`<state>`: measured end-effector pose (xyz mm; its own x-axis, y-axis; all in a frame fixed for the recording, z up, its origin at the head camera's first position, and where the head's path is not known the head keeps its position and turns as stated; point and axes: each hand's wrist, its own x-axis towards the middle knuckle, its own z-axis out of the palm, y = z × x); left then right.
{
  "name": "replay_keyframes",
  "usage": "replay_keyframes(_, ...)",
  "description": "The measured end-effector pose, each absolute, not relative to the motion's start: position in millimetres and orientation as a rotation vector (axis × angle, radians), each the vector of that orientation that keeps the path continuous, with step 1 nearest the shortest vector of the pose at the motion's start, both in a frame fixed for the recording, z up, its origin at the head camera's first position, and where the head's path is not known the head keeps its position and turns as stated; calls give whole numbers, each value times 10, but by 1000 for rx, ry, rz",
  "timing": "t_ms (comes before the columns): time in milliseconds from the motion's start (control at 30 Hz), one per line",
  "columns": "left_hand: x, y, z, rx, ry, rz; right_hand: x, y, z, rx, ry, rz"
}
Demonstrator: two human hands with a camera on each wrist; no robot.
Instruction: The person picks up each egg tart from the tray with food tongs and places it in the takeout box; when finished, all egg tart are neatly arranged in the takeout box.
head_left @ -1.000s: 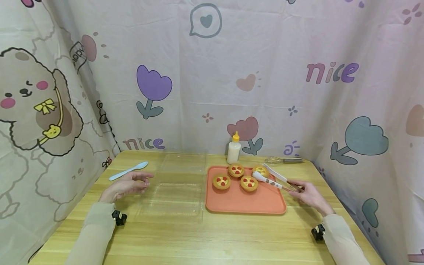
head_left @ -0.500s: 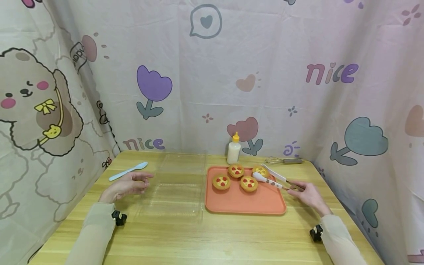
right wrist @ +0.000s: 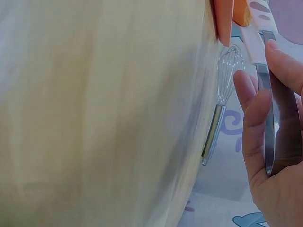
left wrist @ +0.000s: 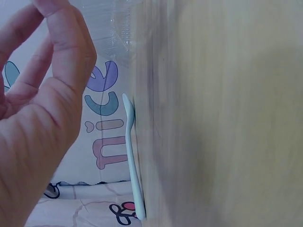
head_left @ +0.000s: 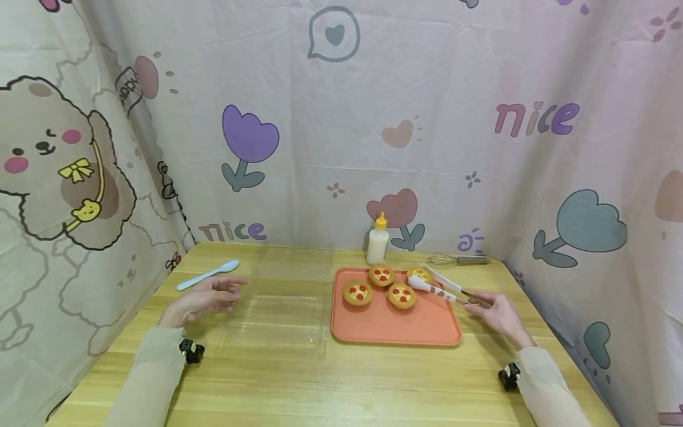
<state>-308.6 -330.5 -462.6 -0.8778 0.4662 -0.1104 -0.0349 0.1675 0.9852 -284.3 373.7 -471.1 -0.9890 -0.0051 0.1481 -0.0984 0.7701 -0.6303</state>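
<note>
My right hand (head_left: 500, 317) holds a pair of metal tongs (right wrist: 279, 127) with white, spotted tips, thumb on one arm and fingers round the other. In the head view the tong tips spread at the rear right tart (head_left: 420, 274), one on either side; whether they touch it I cannot tell. Three more small tarts with red and yellow tops, one of them the front left tart (head_left: 357, 293), sit on the orange tray (head_left: 395, 329). My left hand (head_left: 203, 300), fingers loosely bent and holding nothing, hovers left of a clear plastic box (head_left: 285, 320).
Behind the left hand lies a pale blue spoon (head_left: 208, 275). A white squeeze bottle (head_left: 377, 244) with a yellow cap stands behind the tray. At the back right rests a whisk (head_left: 459, 260). The box's clear lid (head_left: 293, 261) lies open towards the patterned curtain (head_left: 331, 148).
My right hand and wrist have shifted slightly left, with the tong tips staying at the rear right tart. The left hand, tray and tarts look unmoved; the whole view shifts a little.
</note>
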Motion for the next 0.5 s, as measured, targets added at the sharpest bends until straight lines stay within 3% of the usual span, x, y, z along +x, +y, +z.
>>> replay_keyframes(500,-3088,-3299,-4643,450,2016,1785,-2801,3637,-4555,95,-2762,1245)
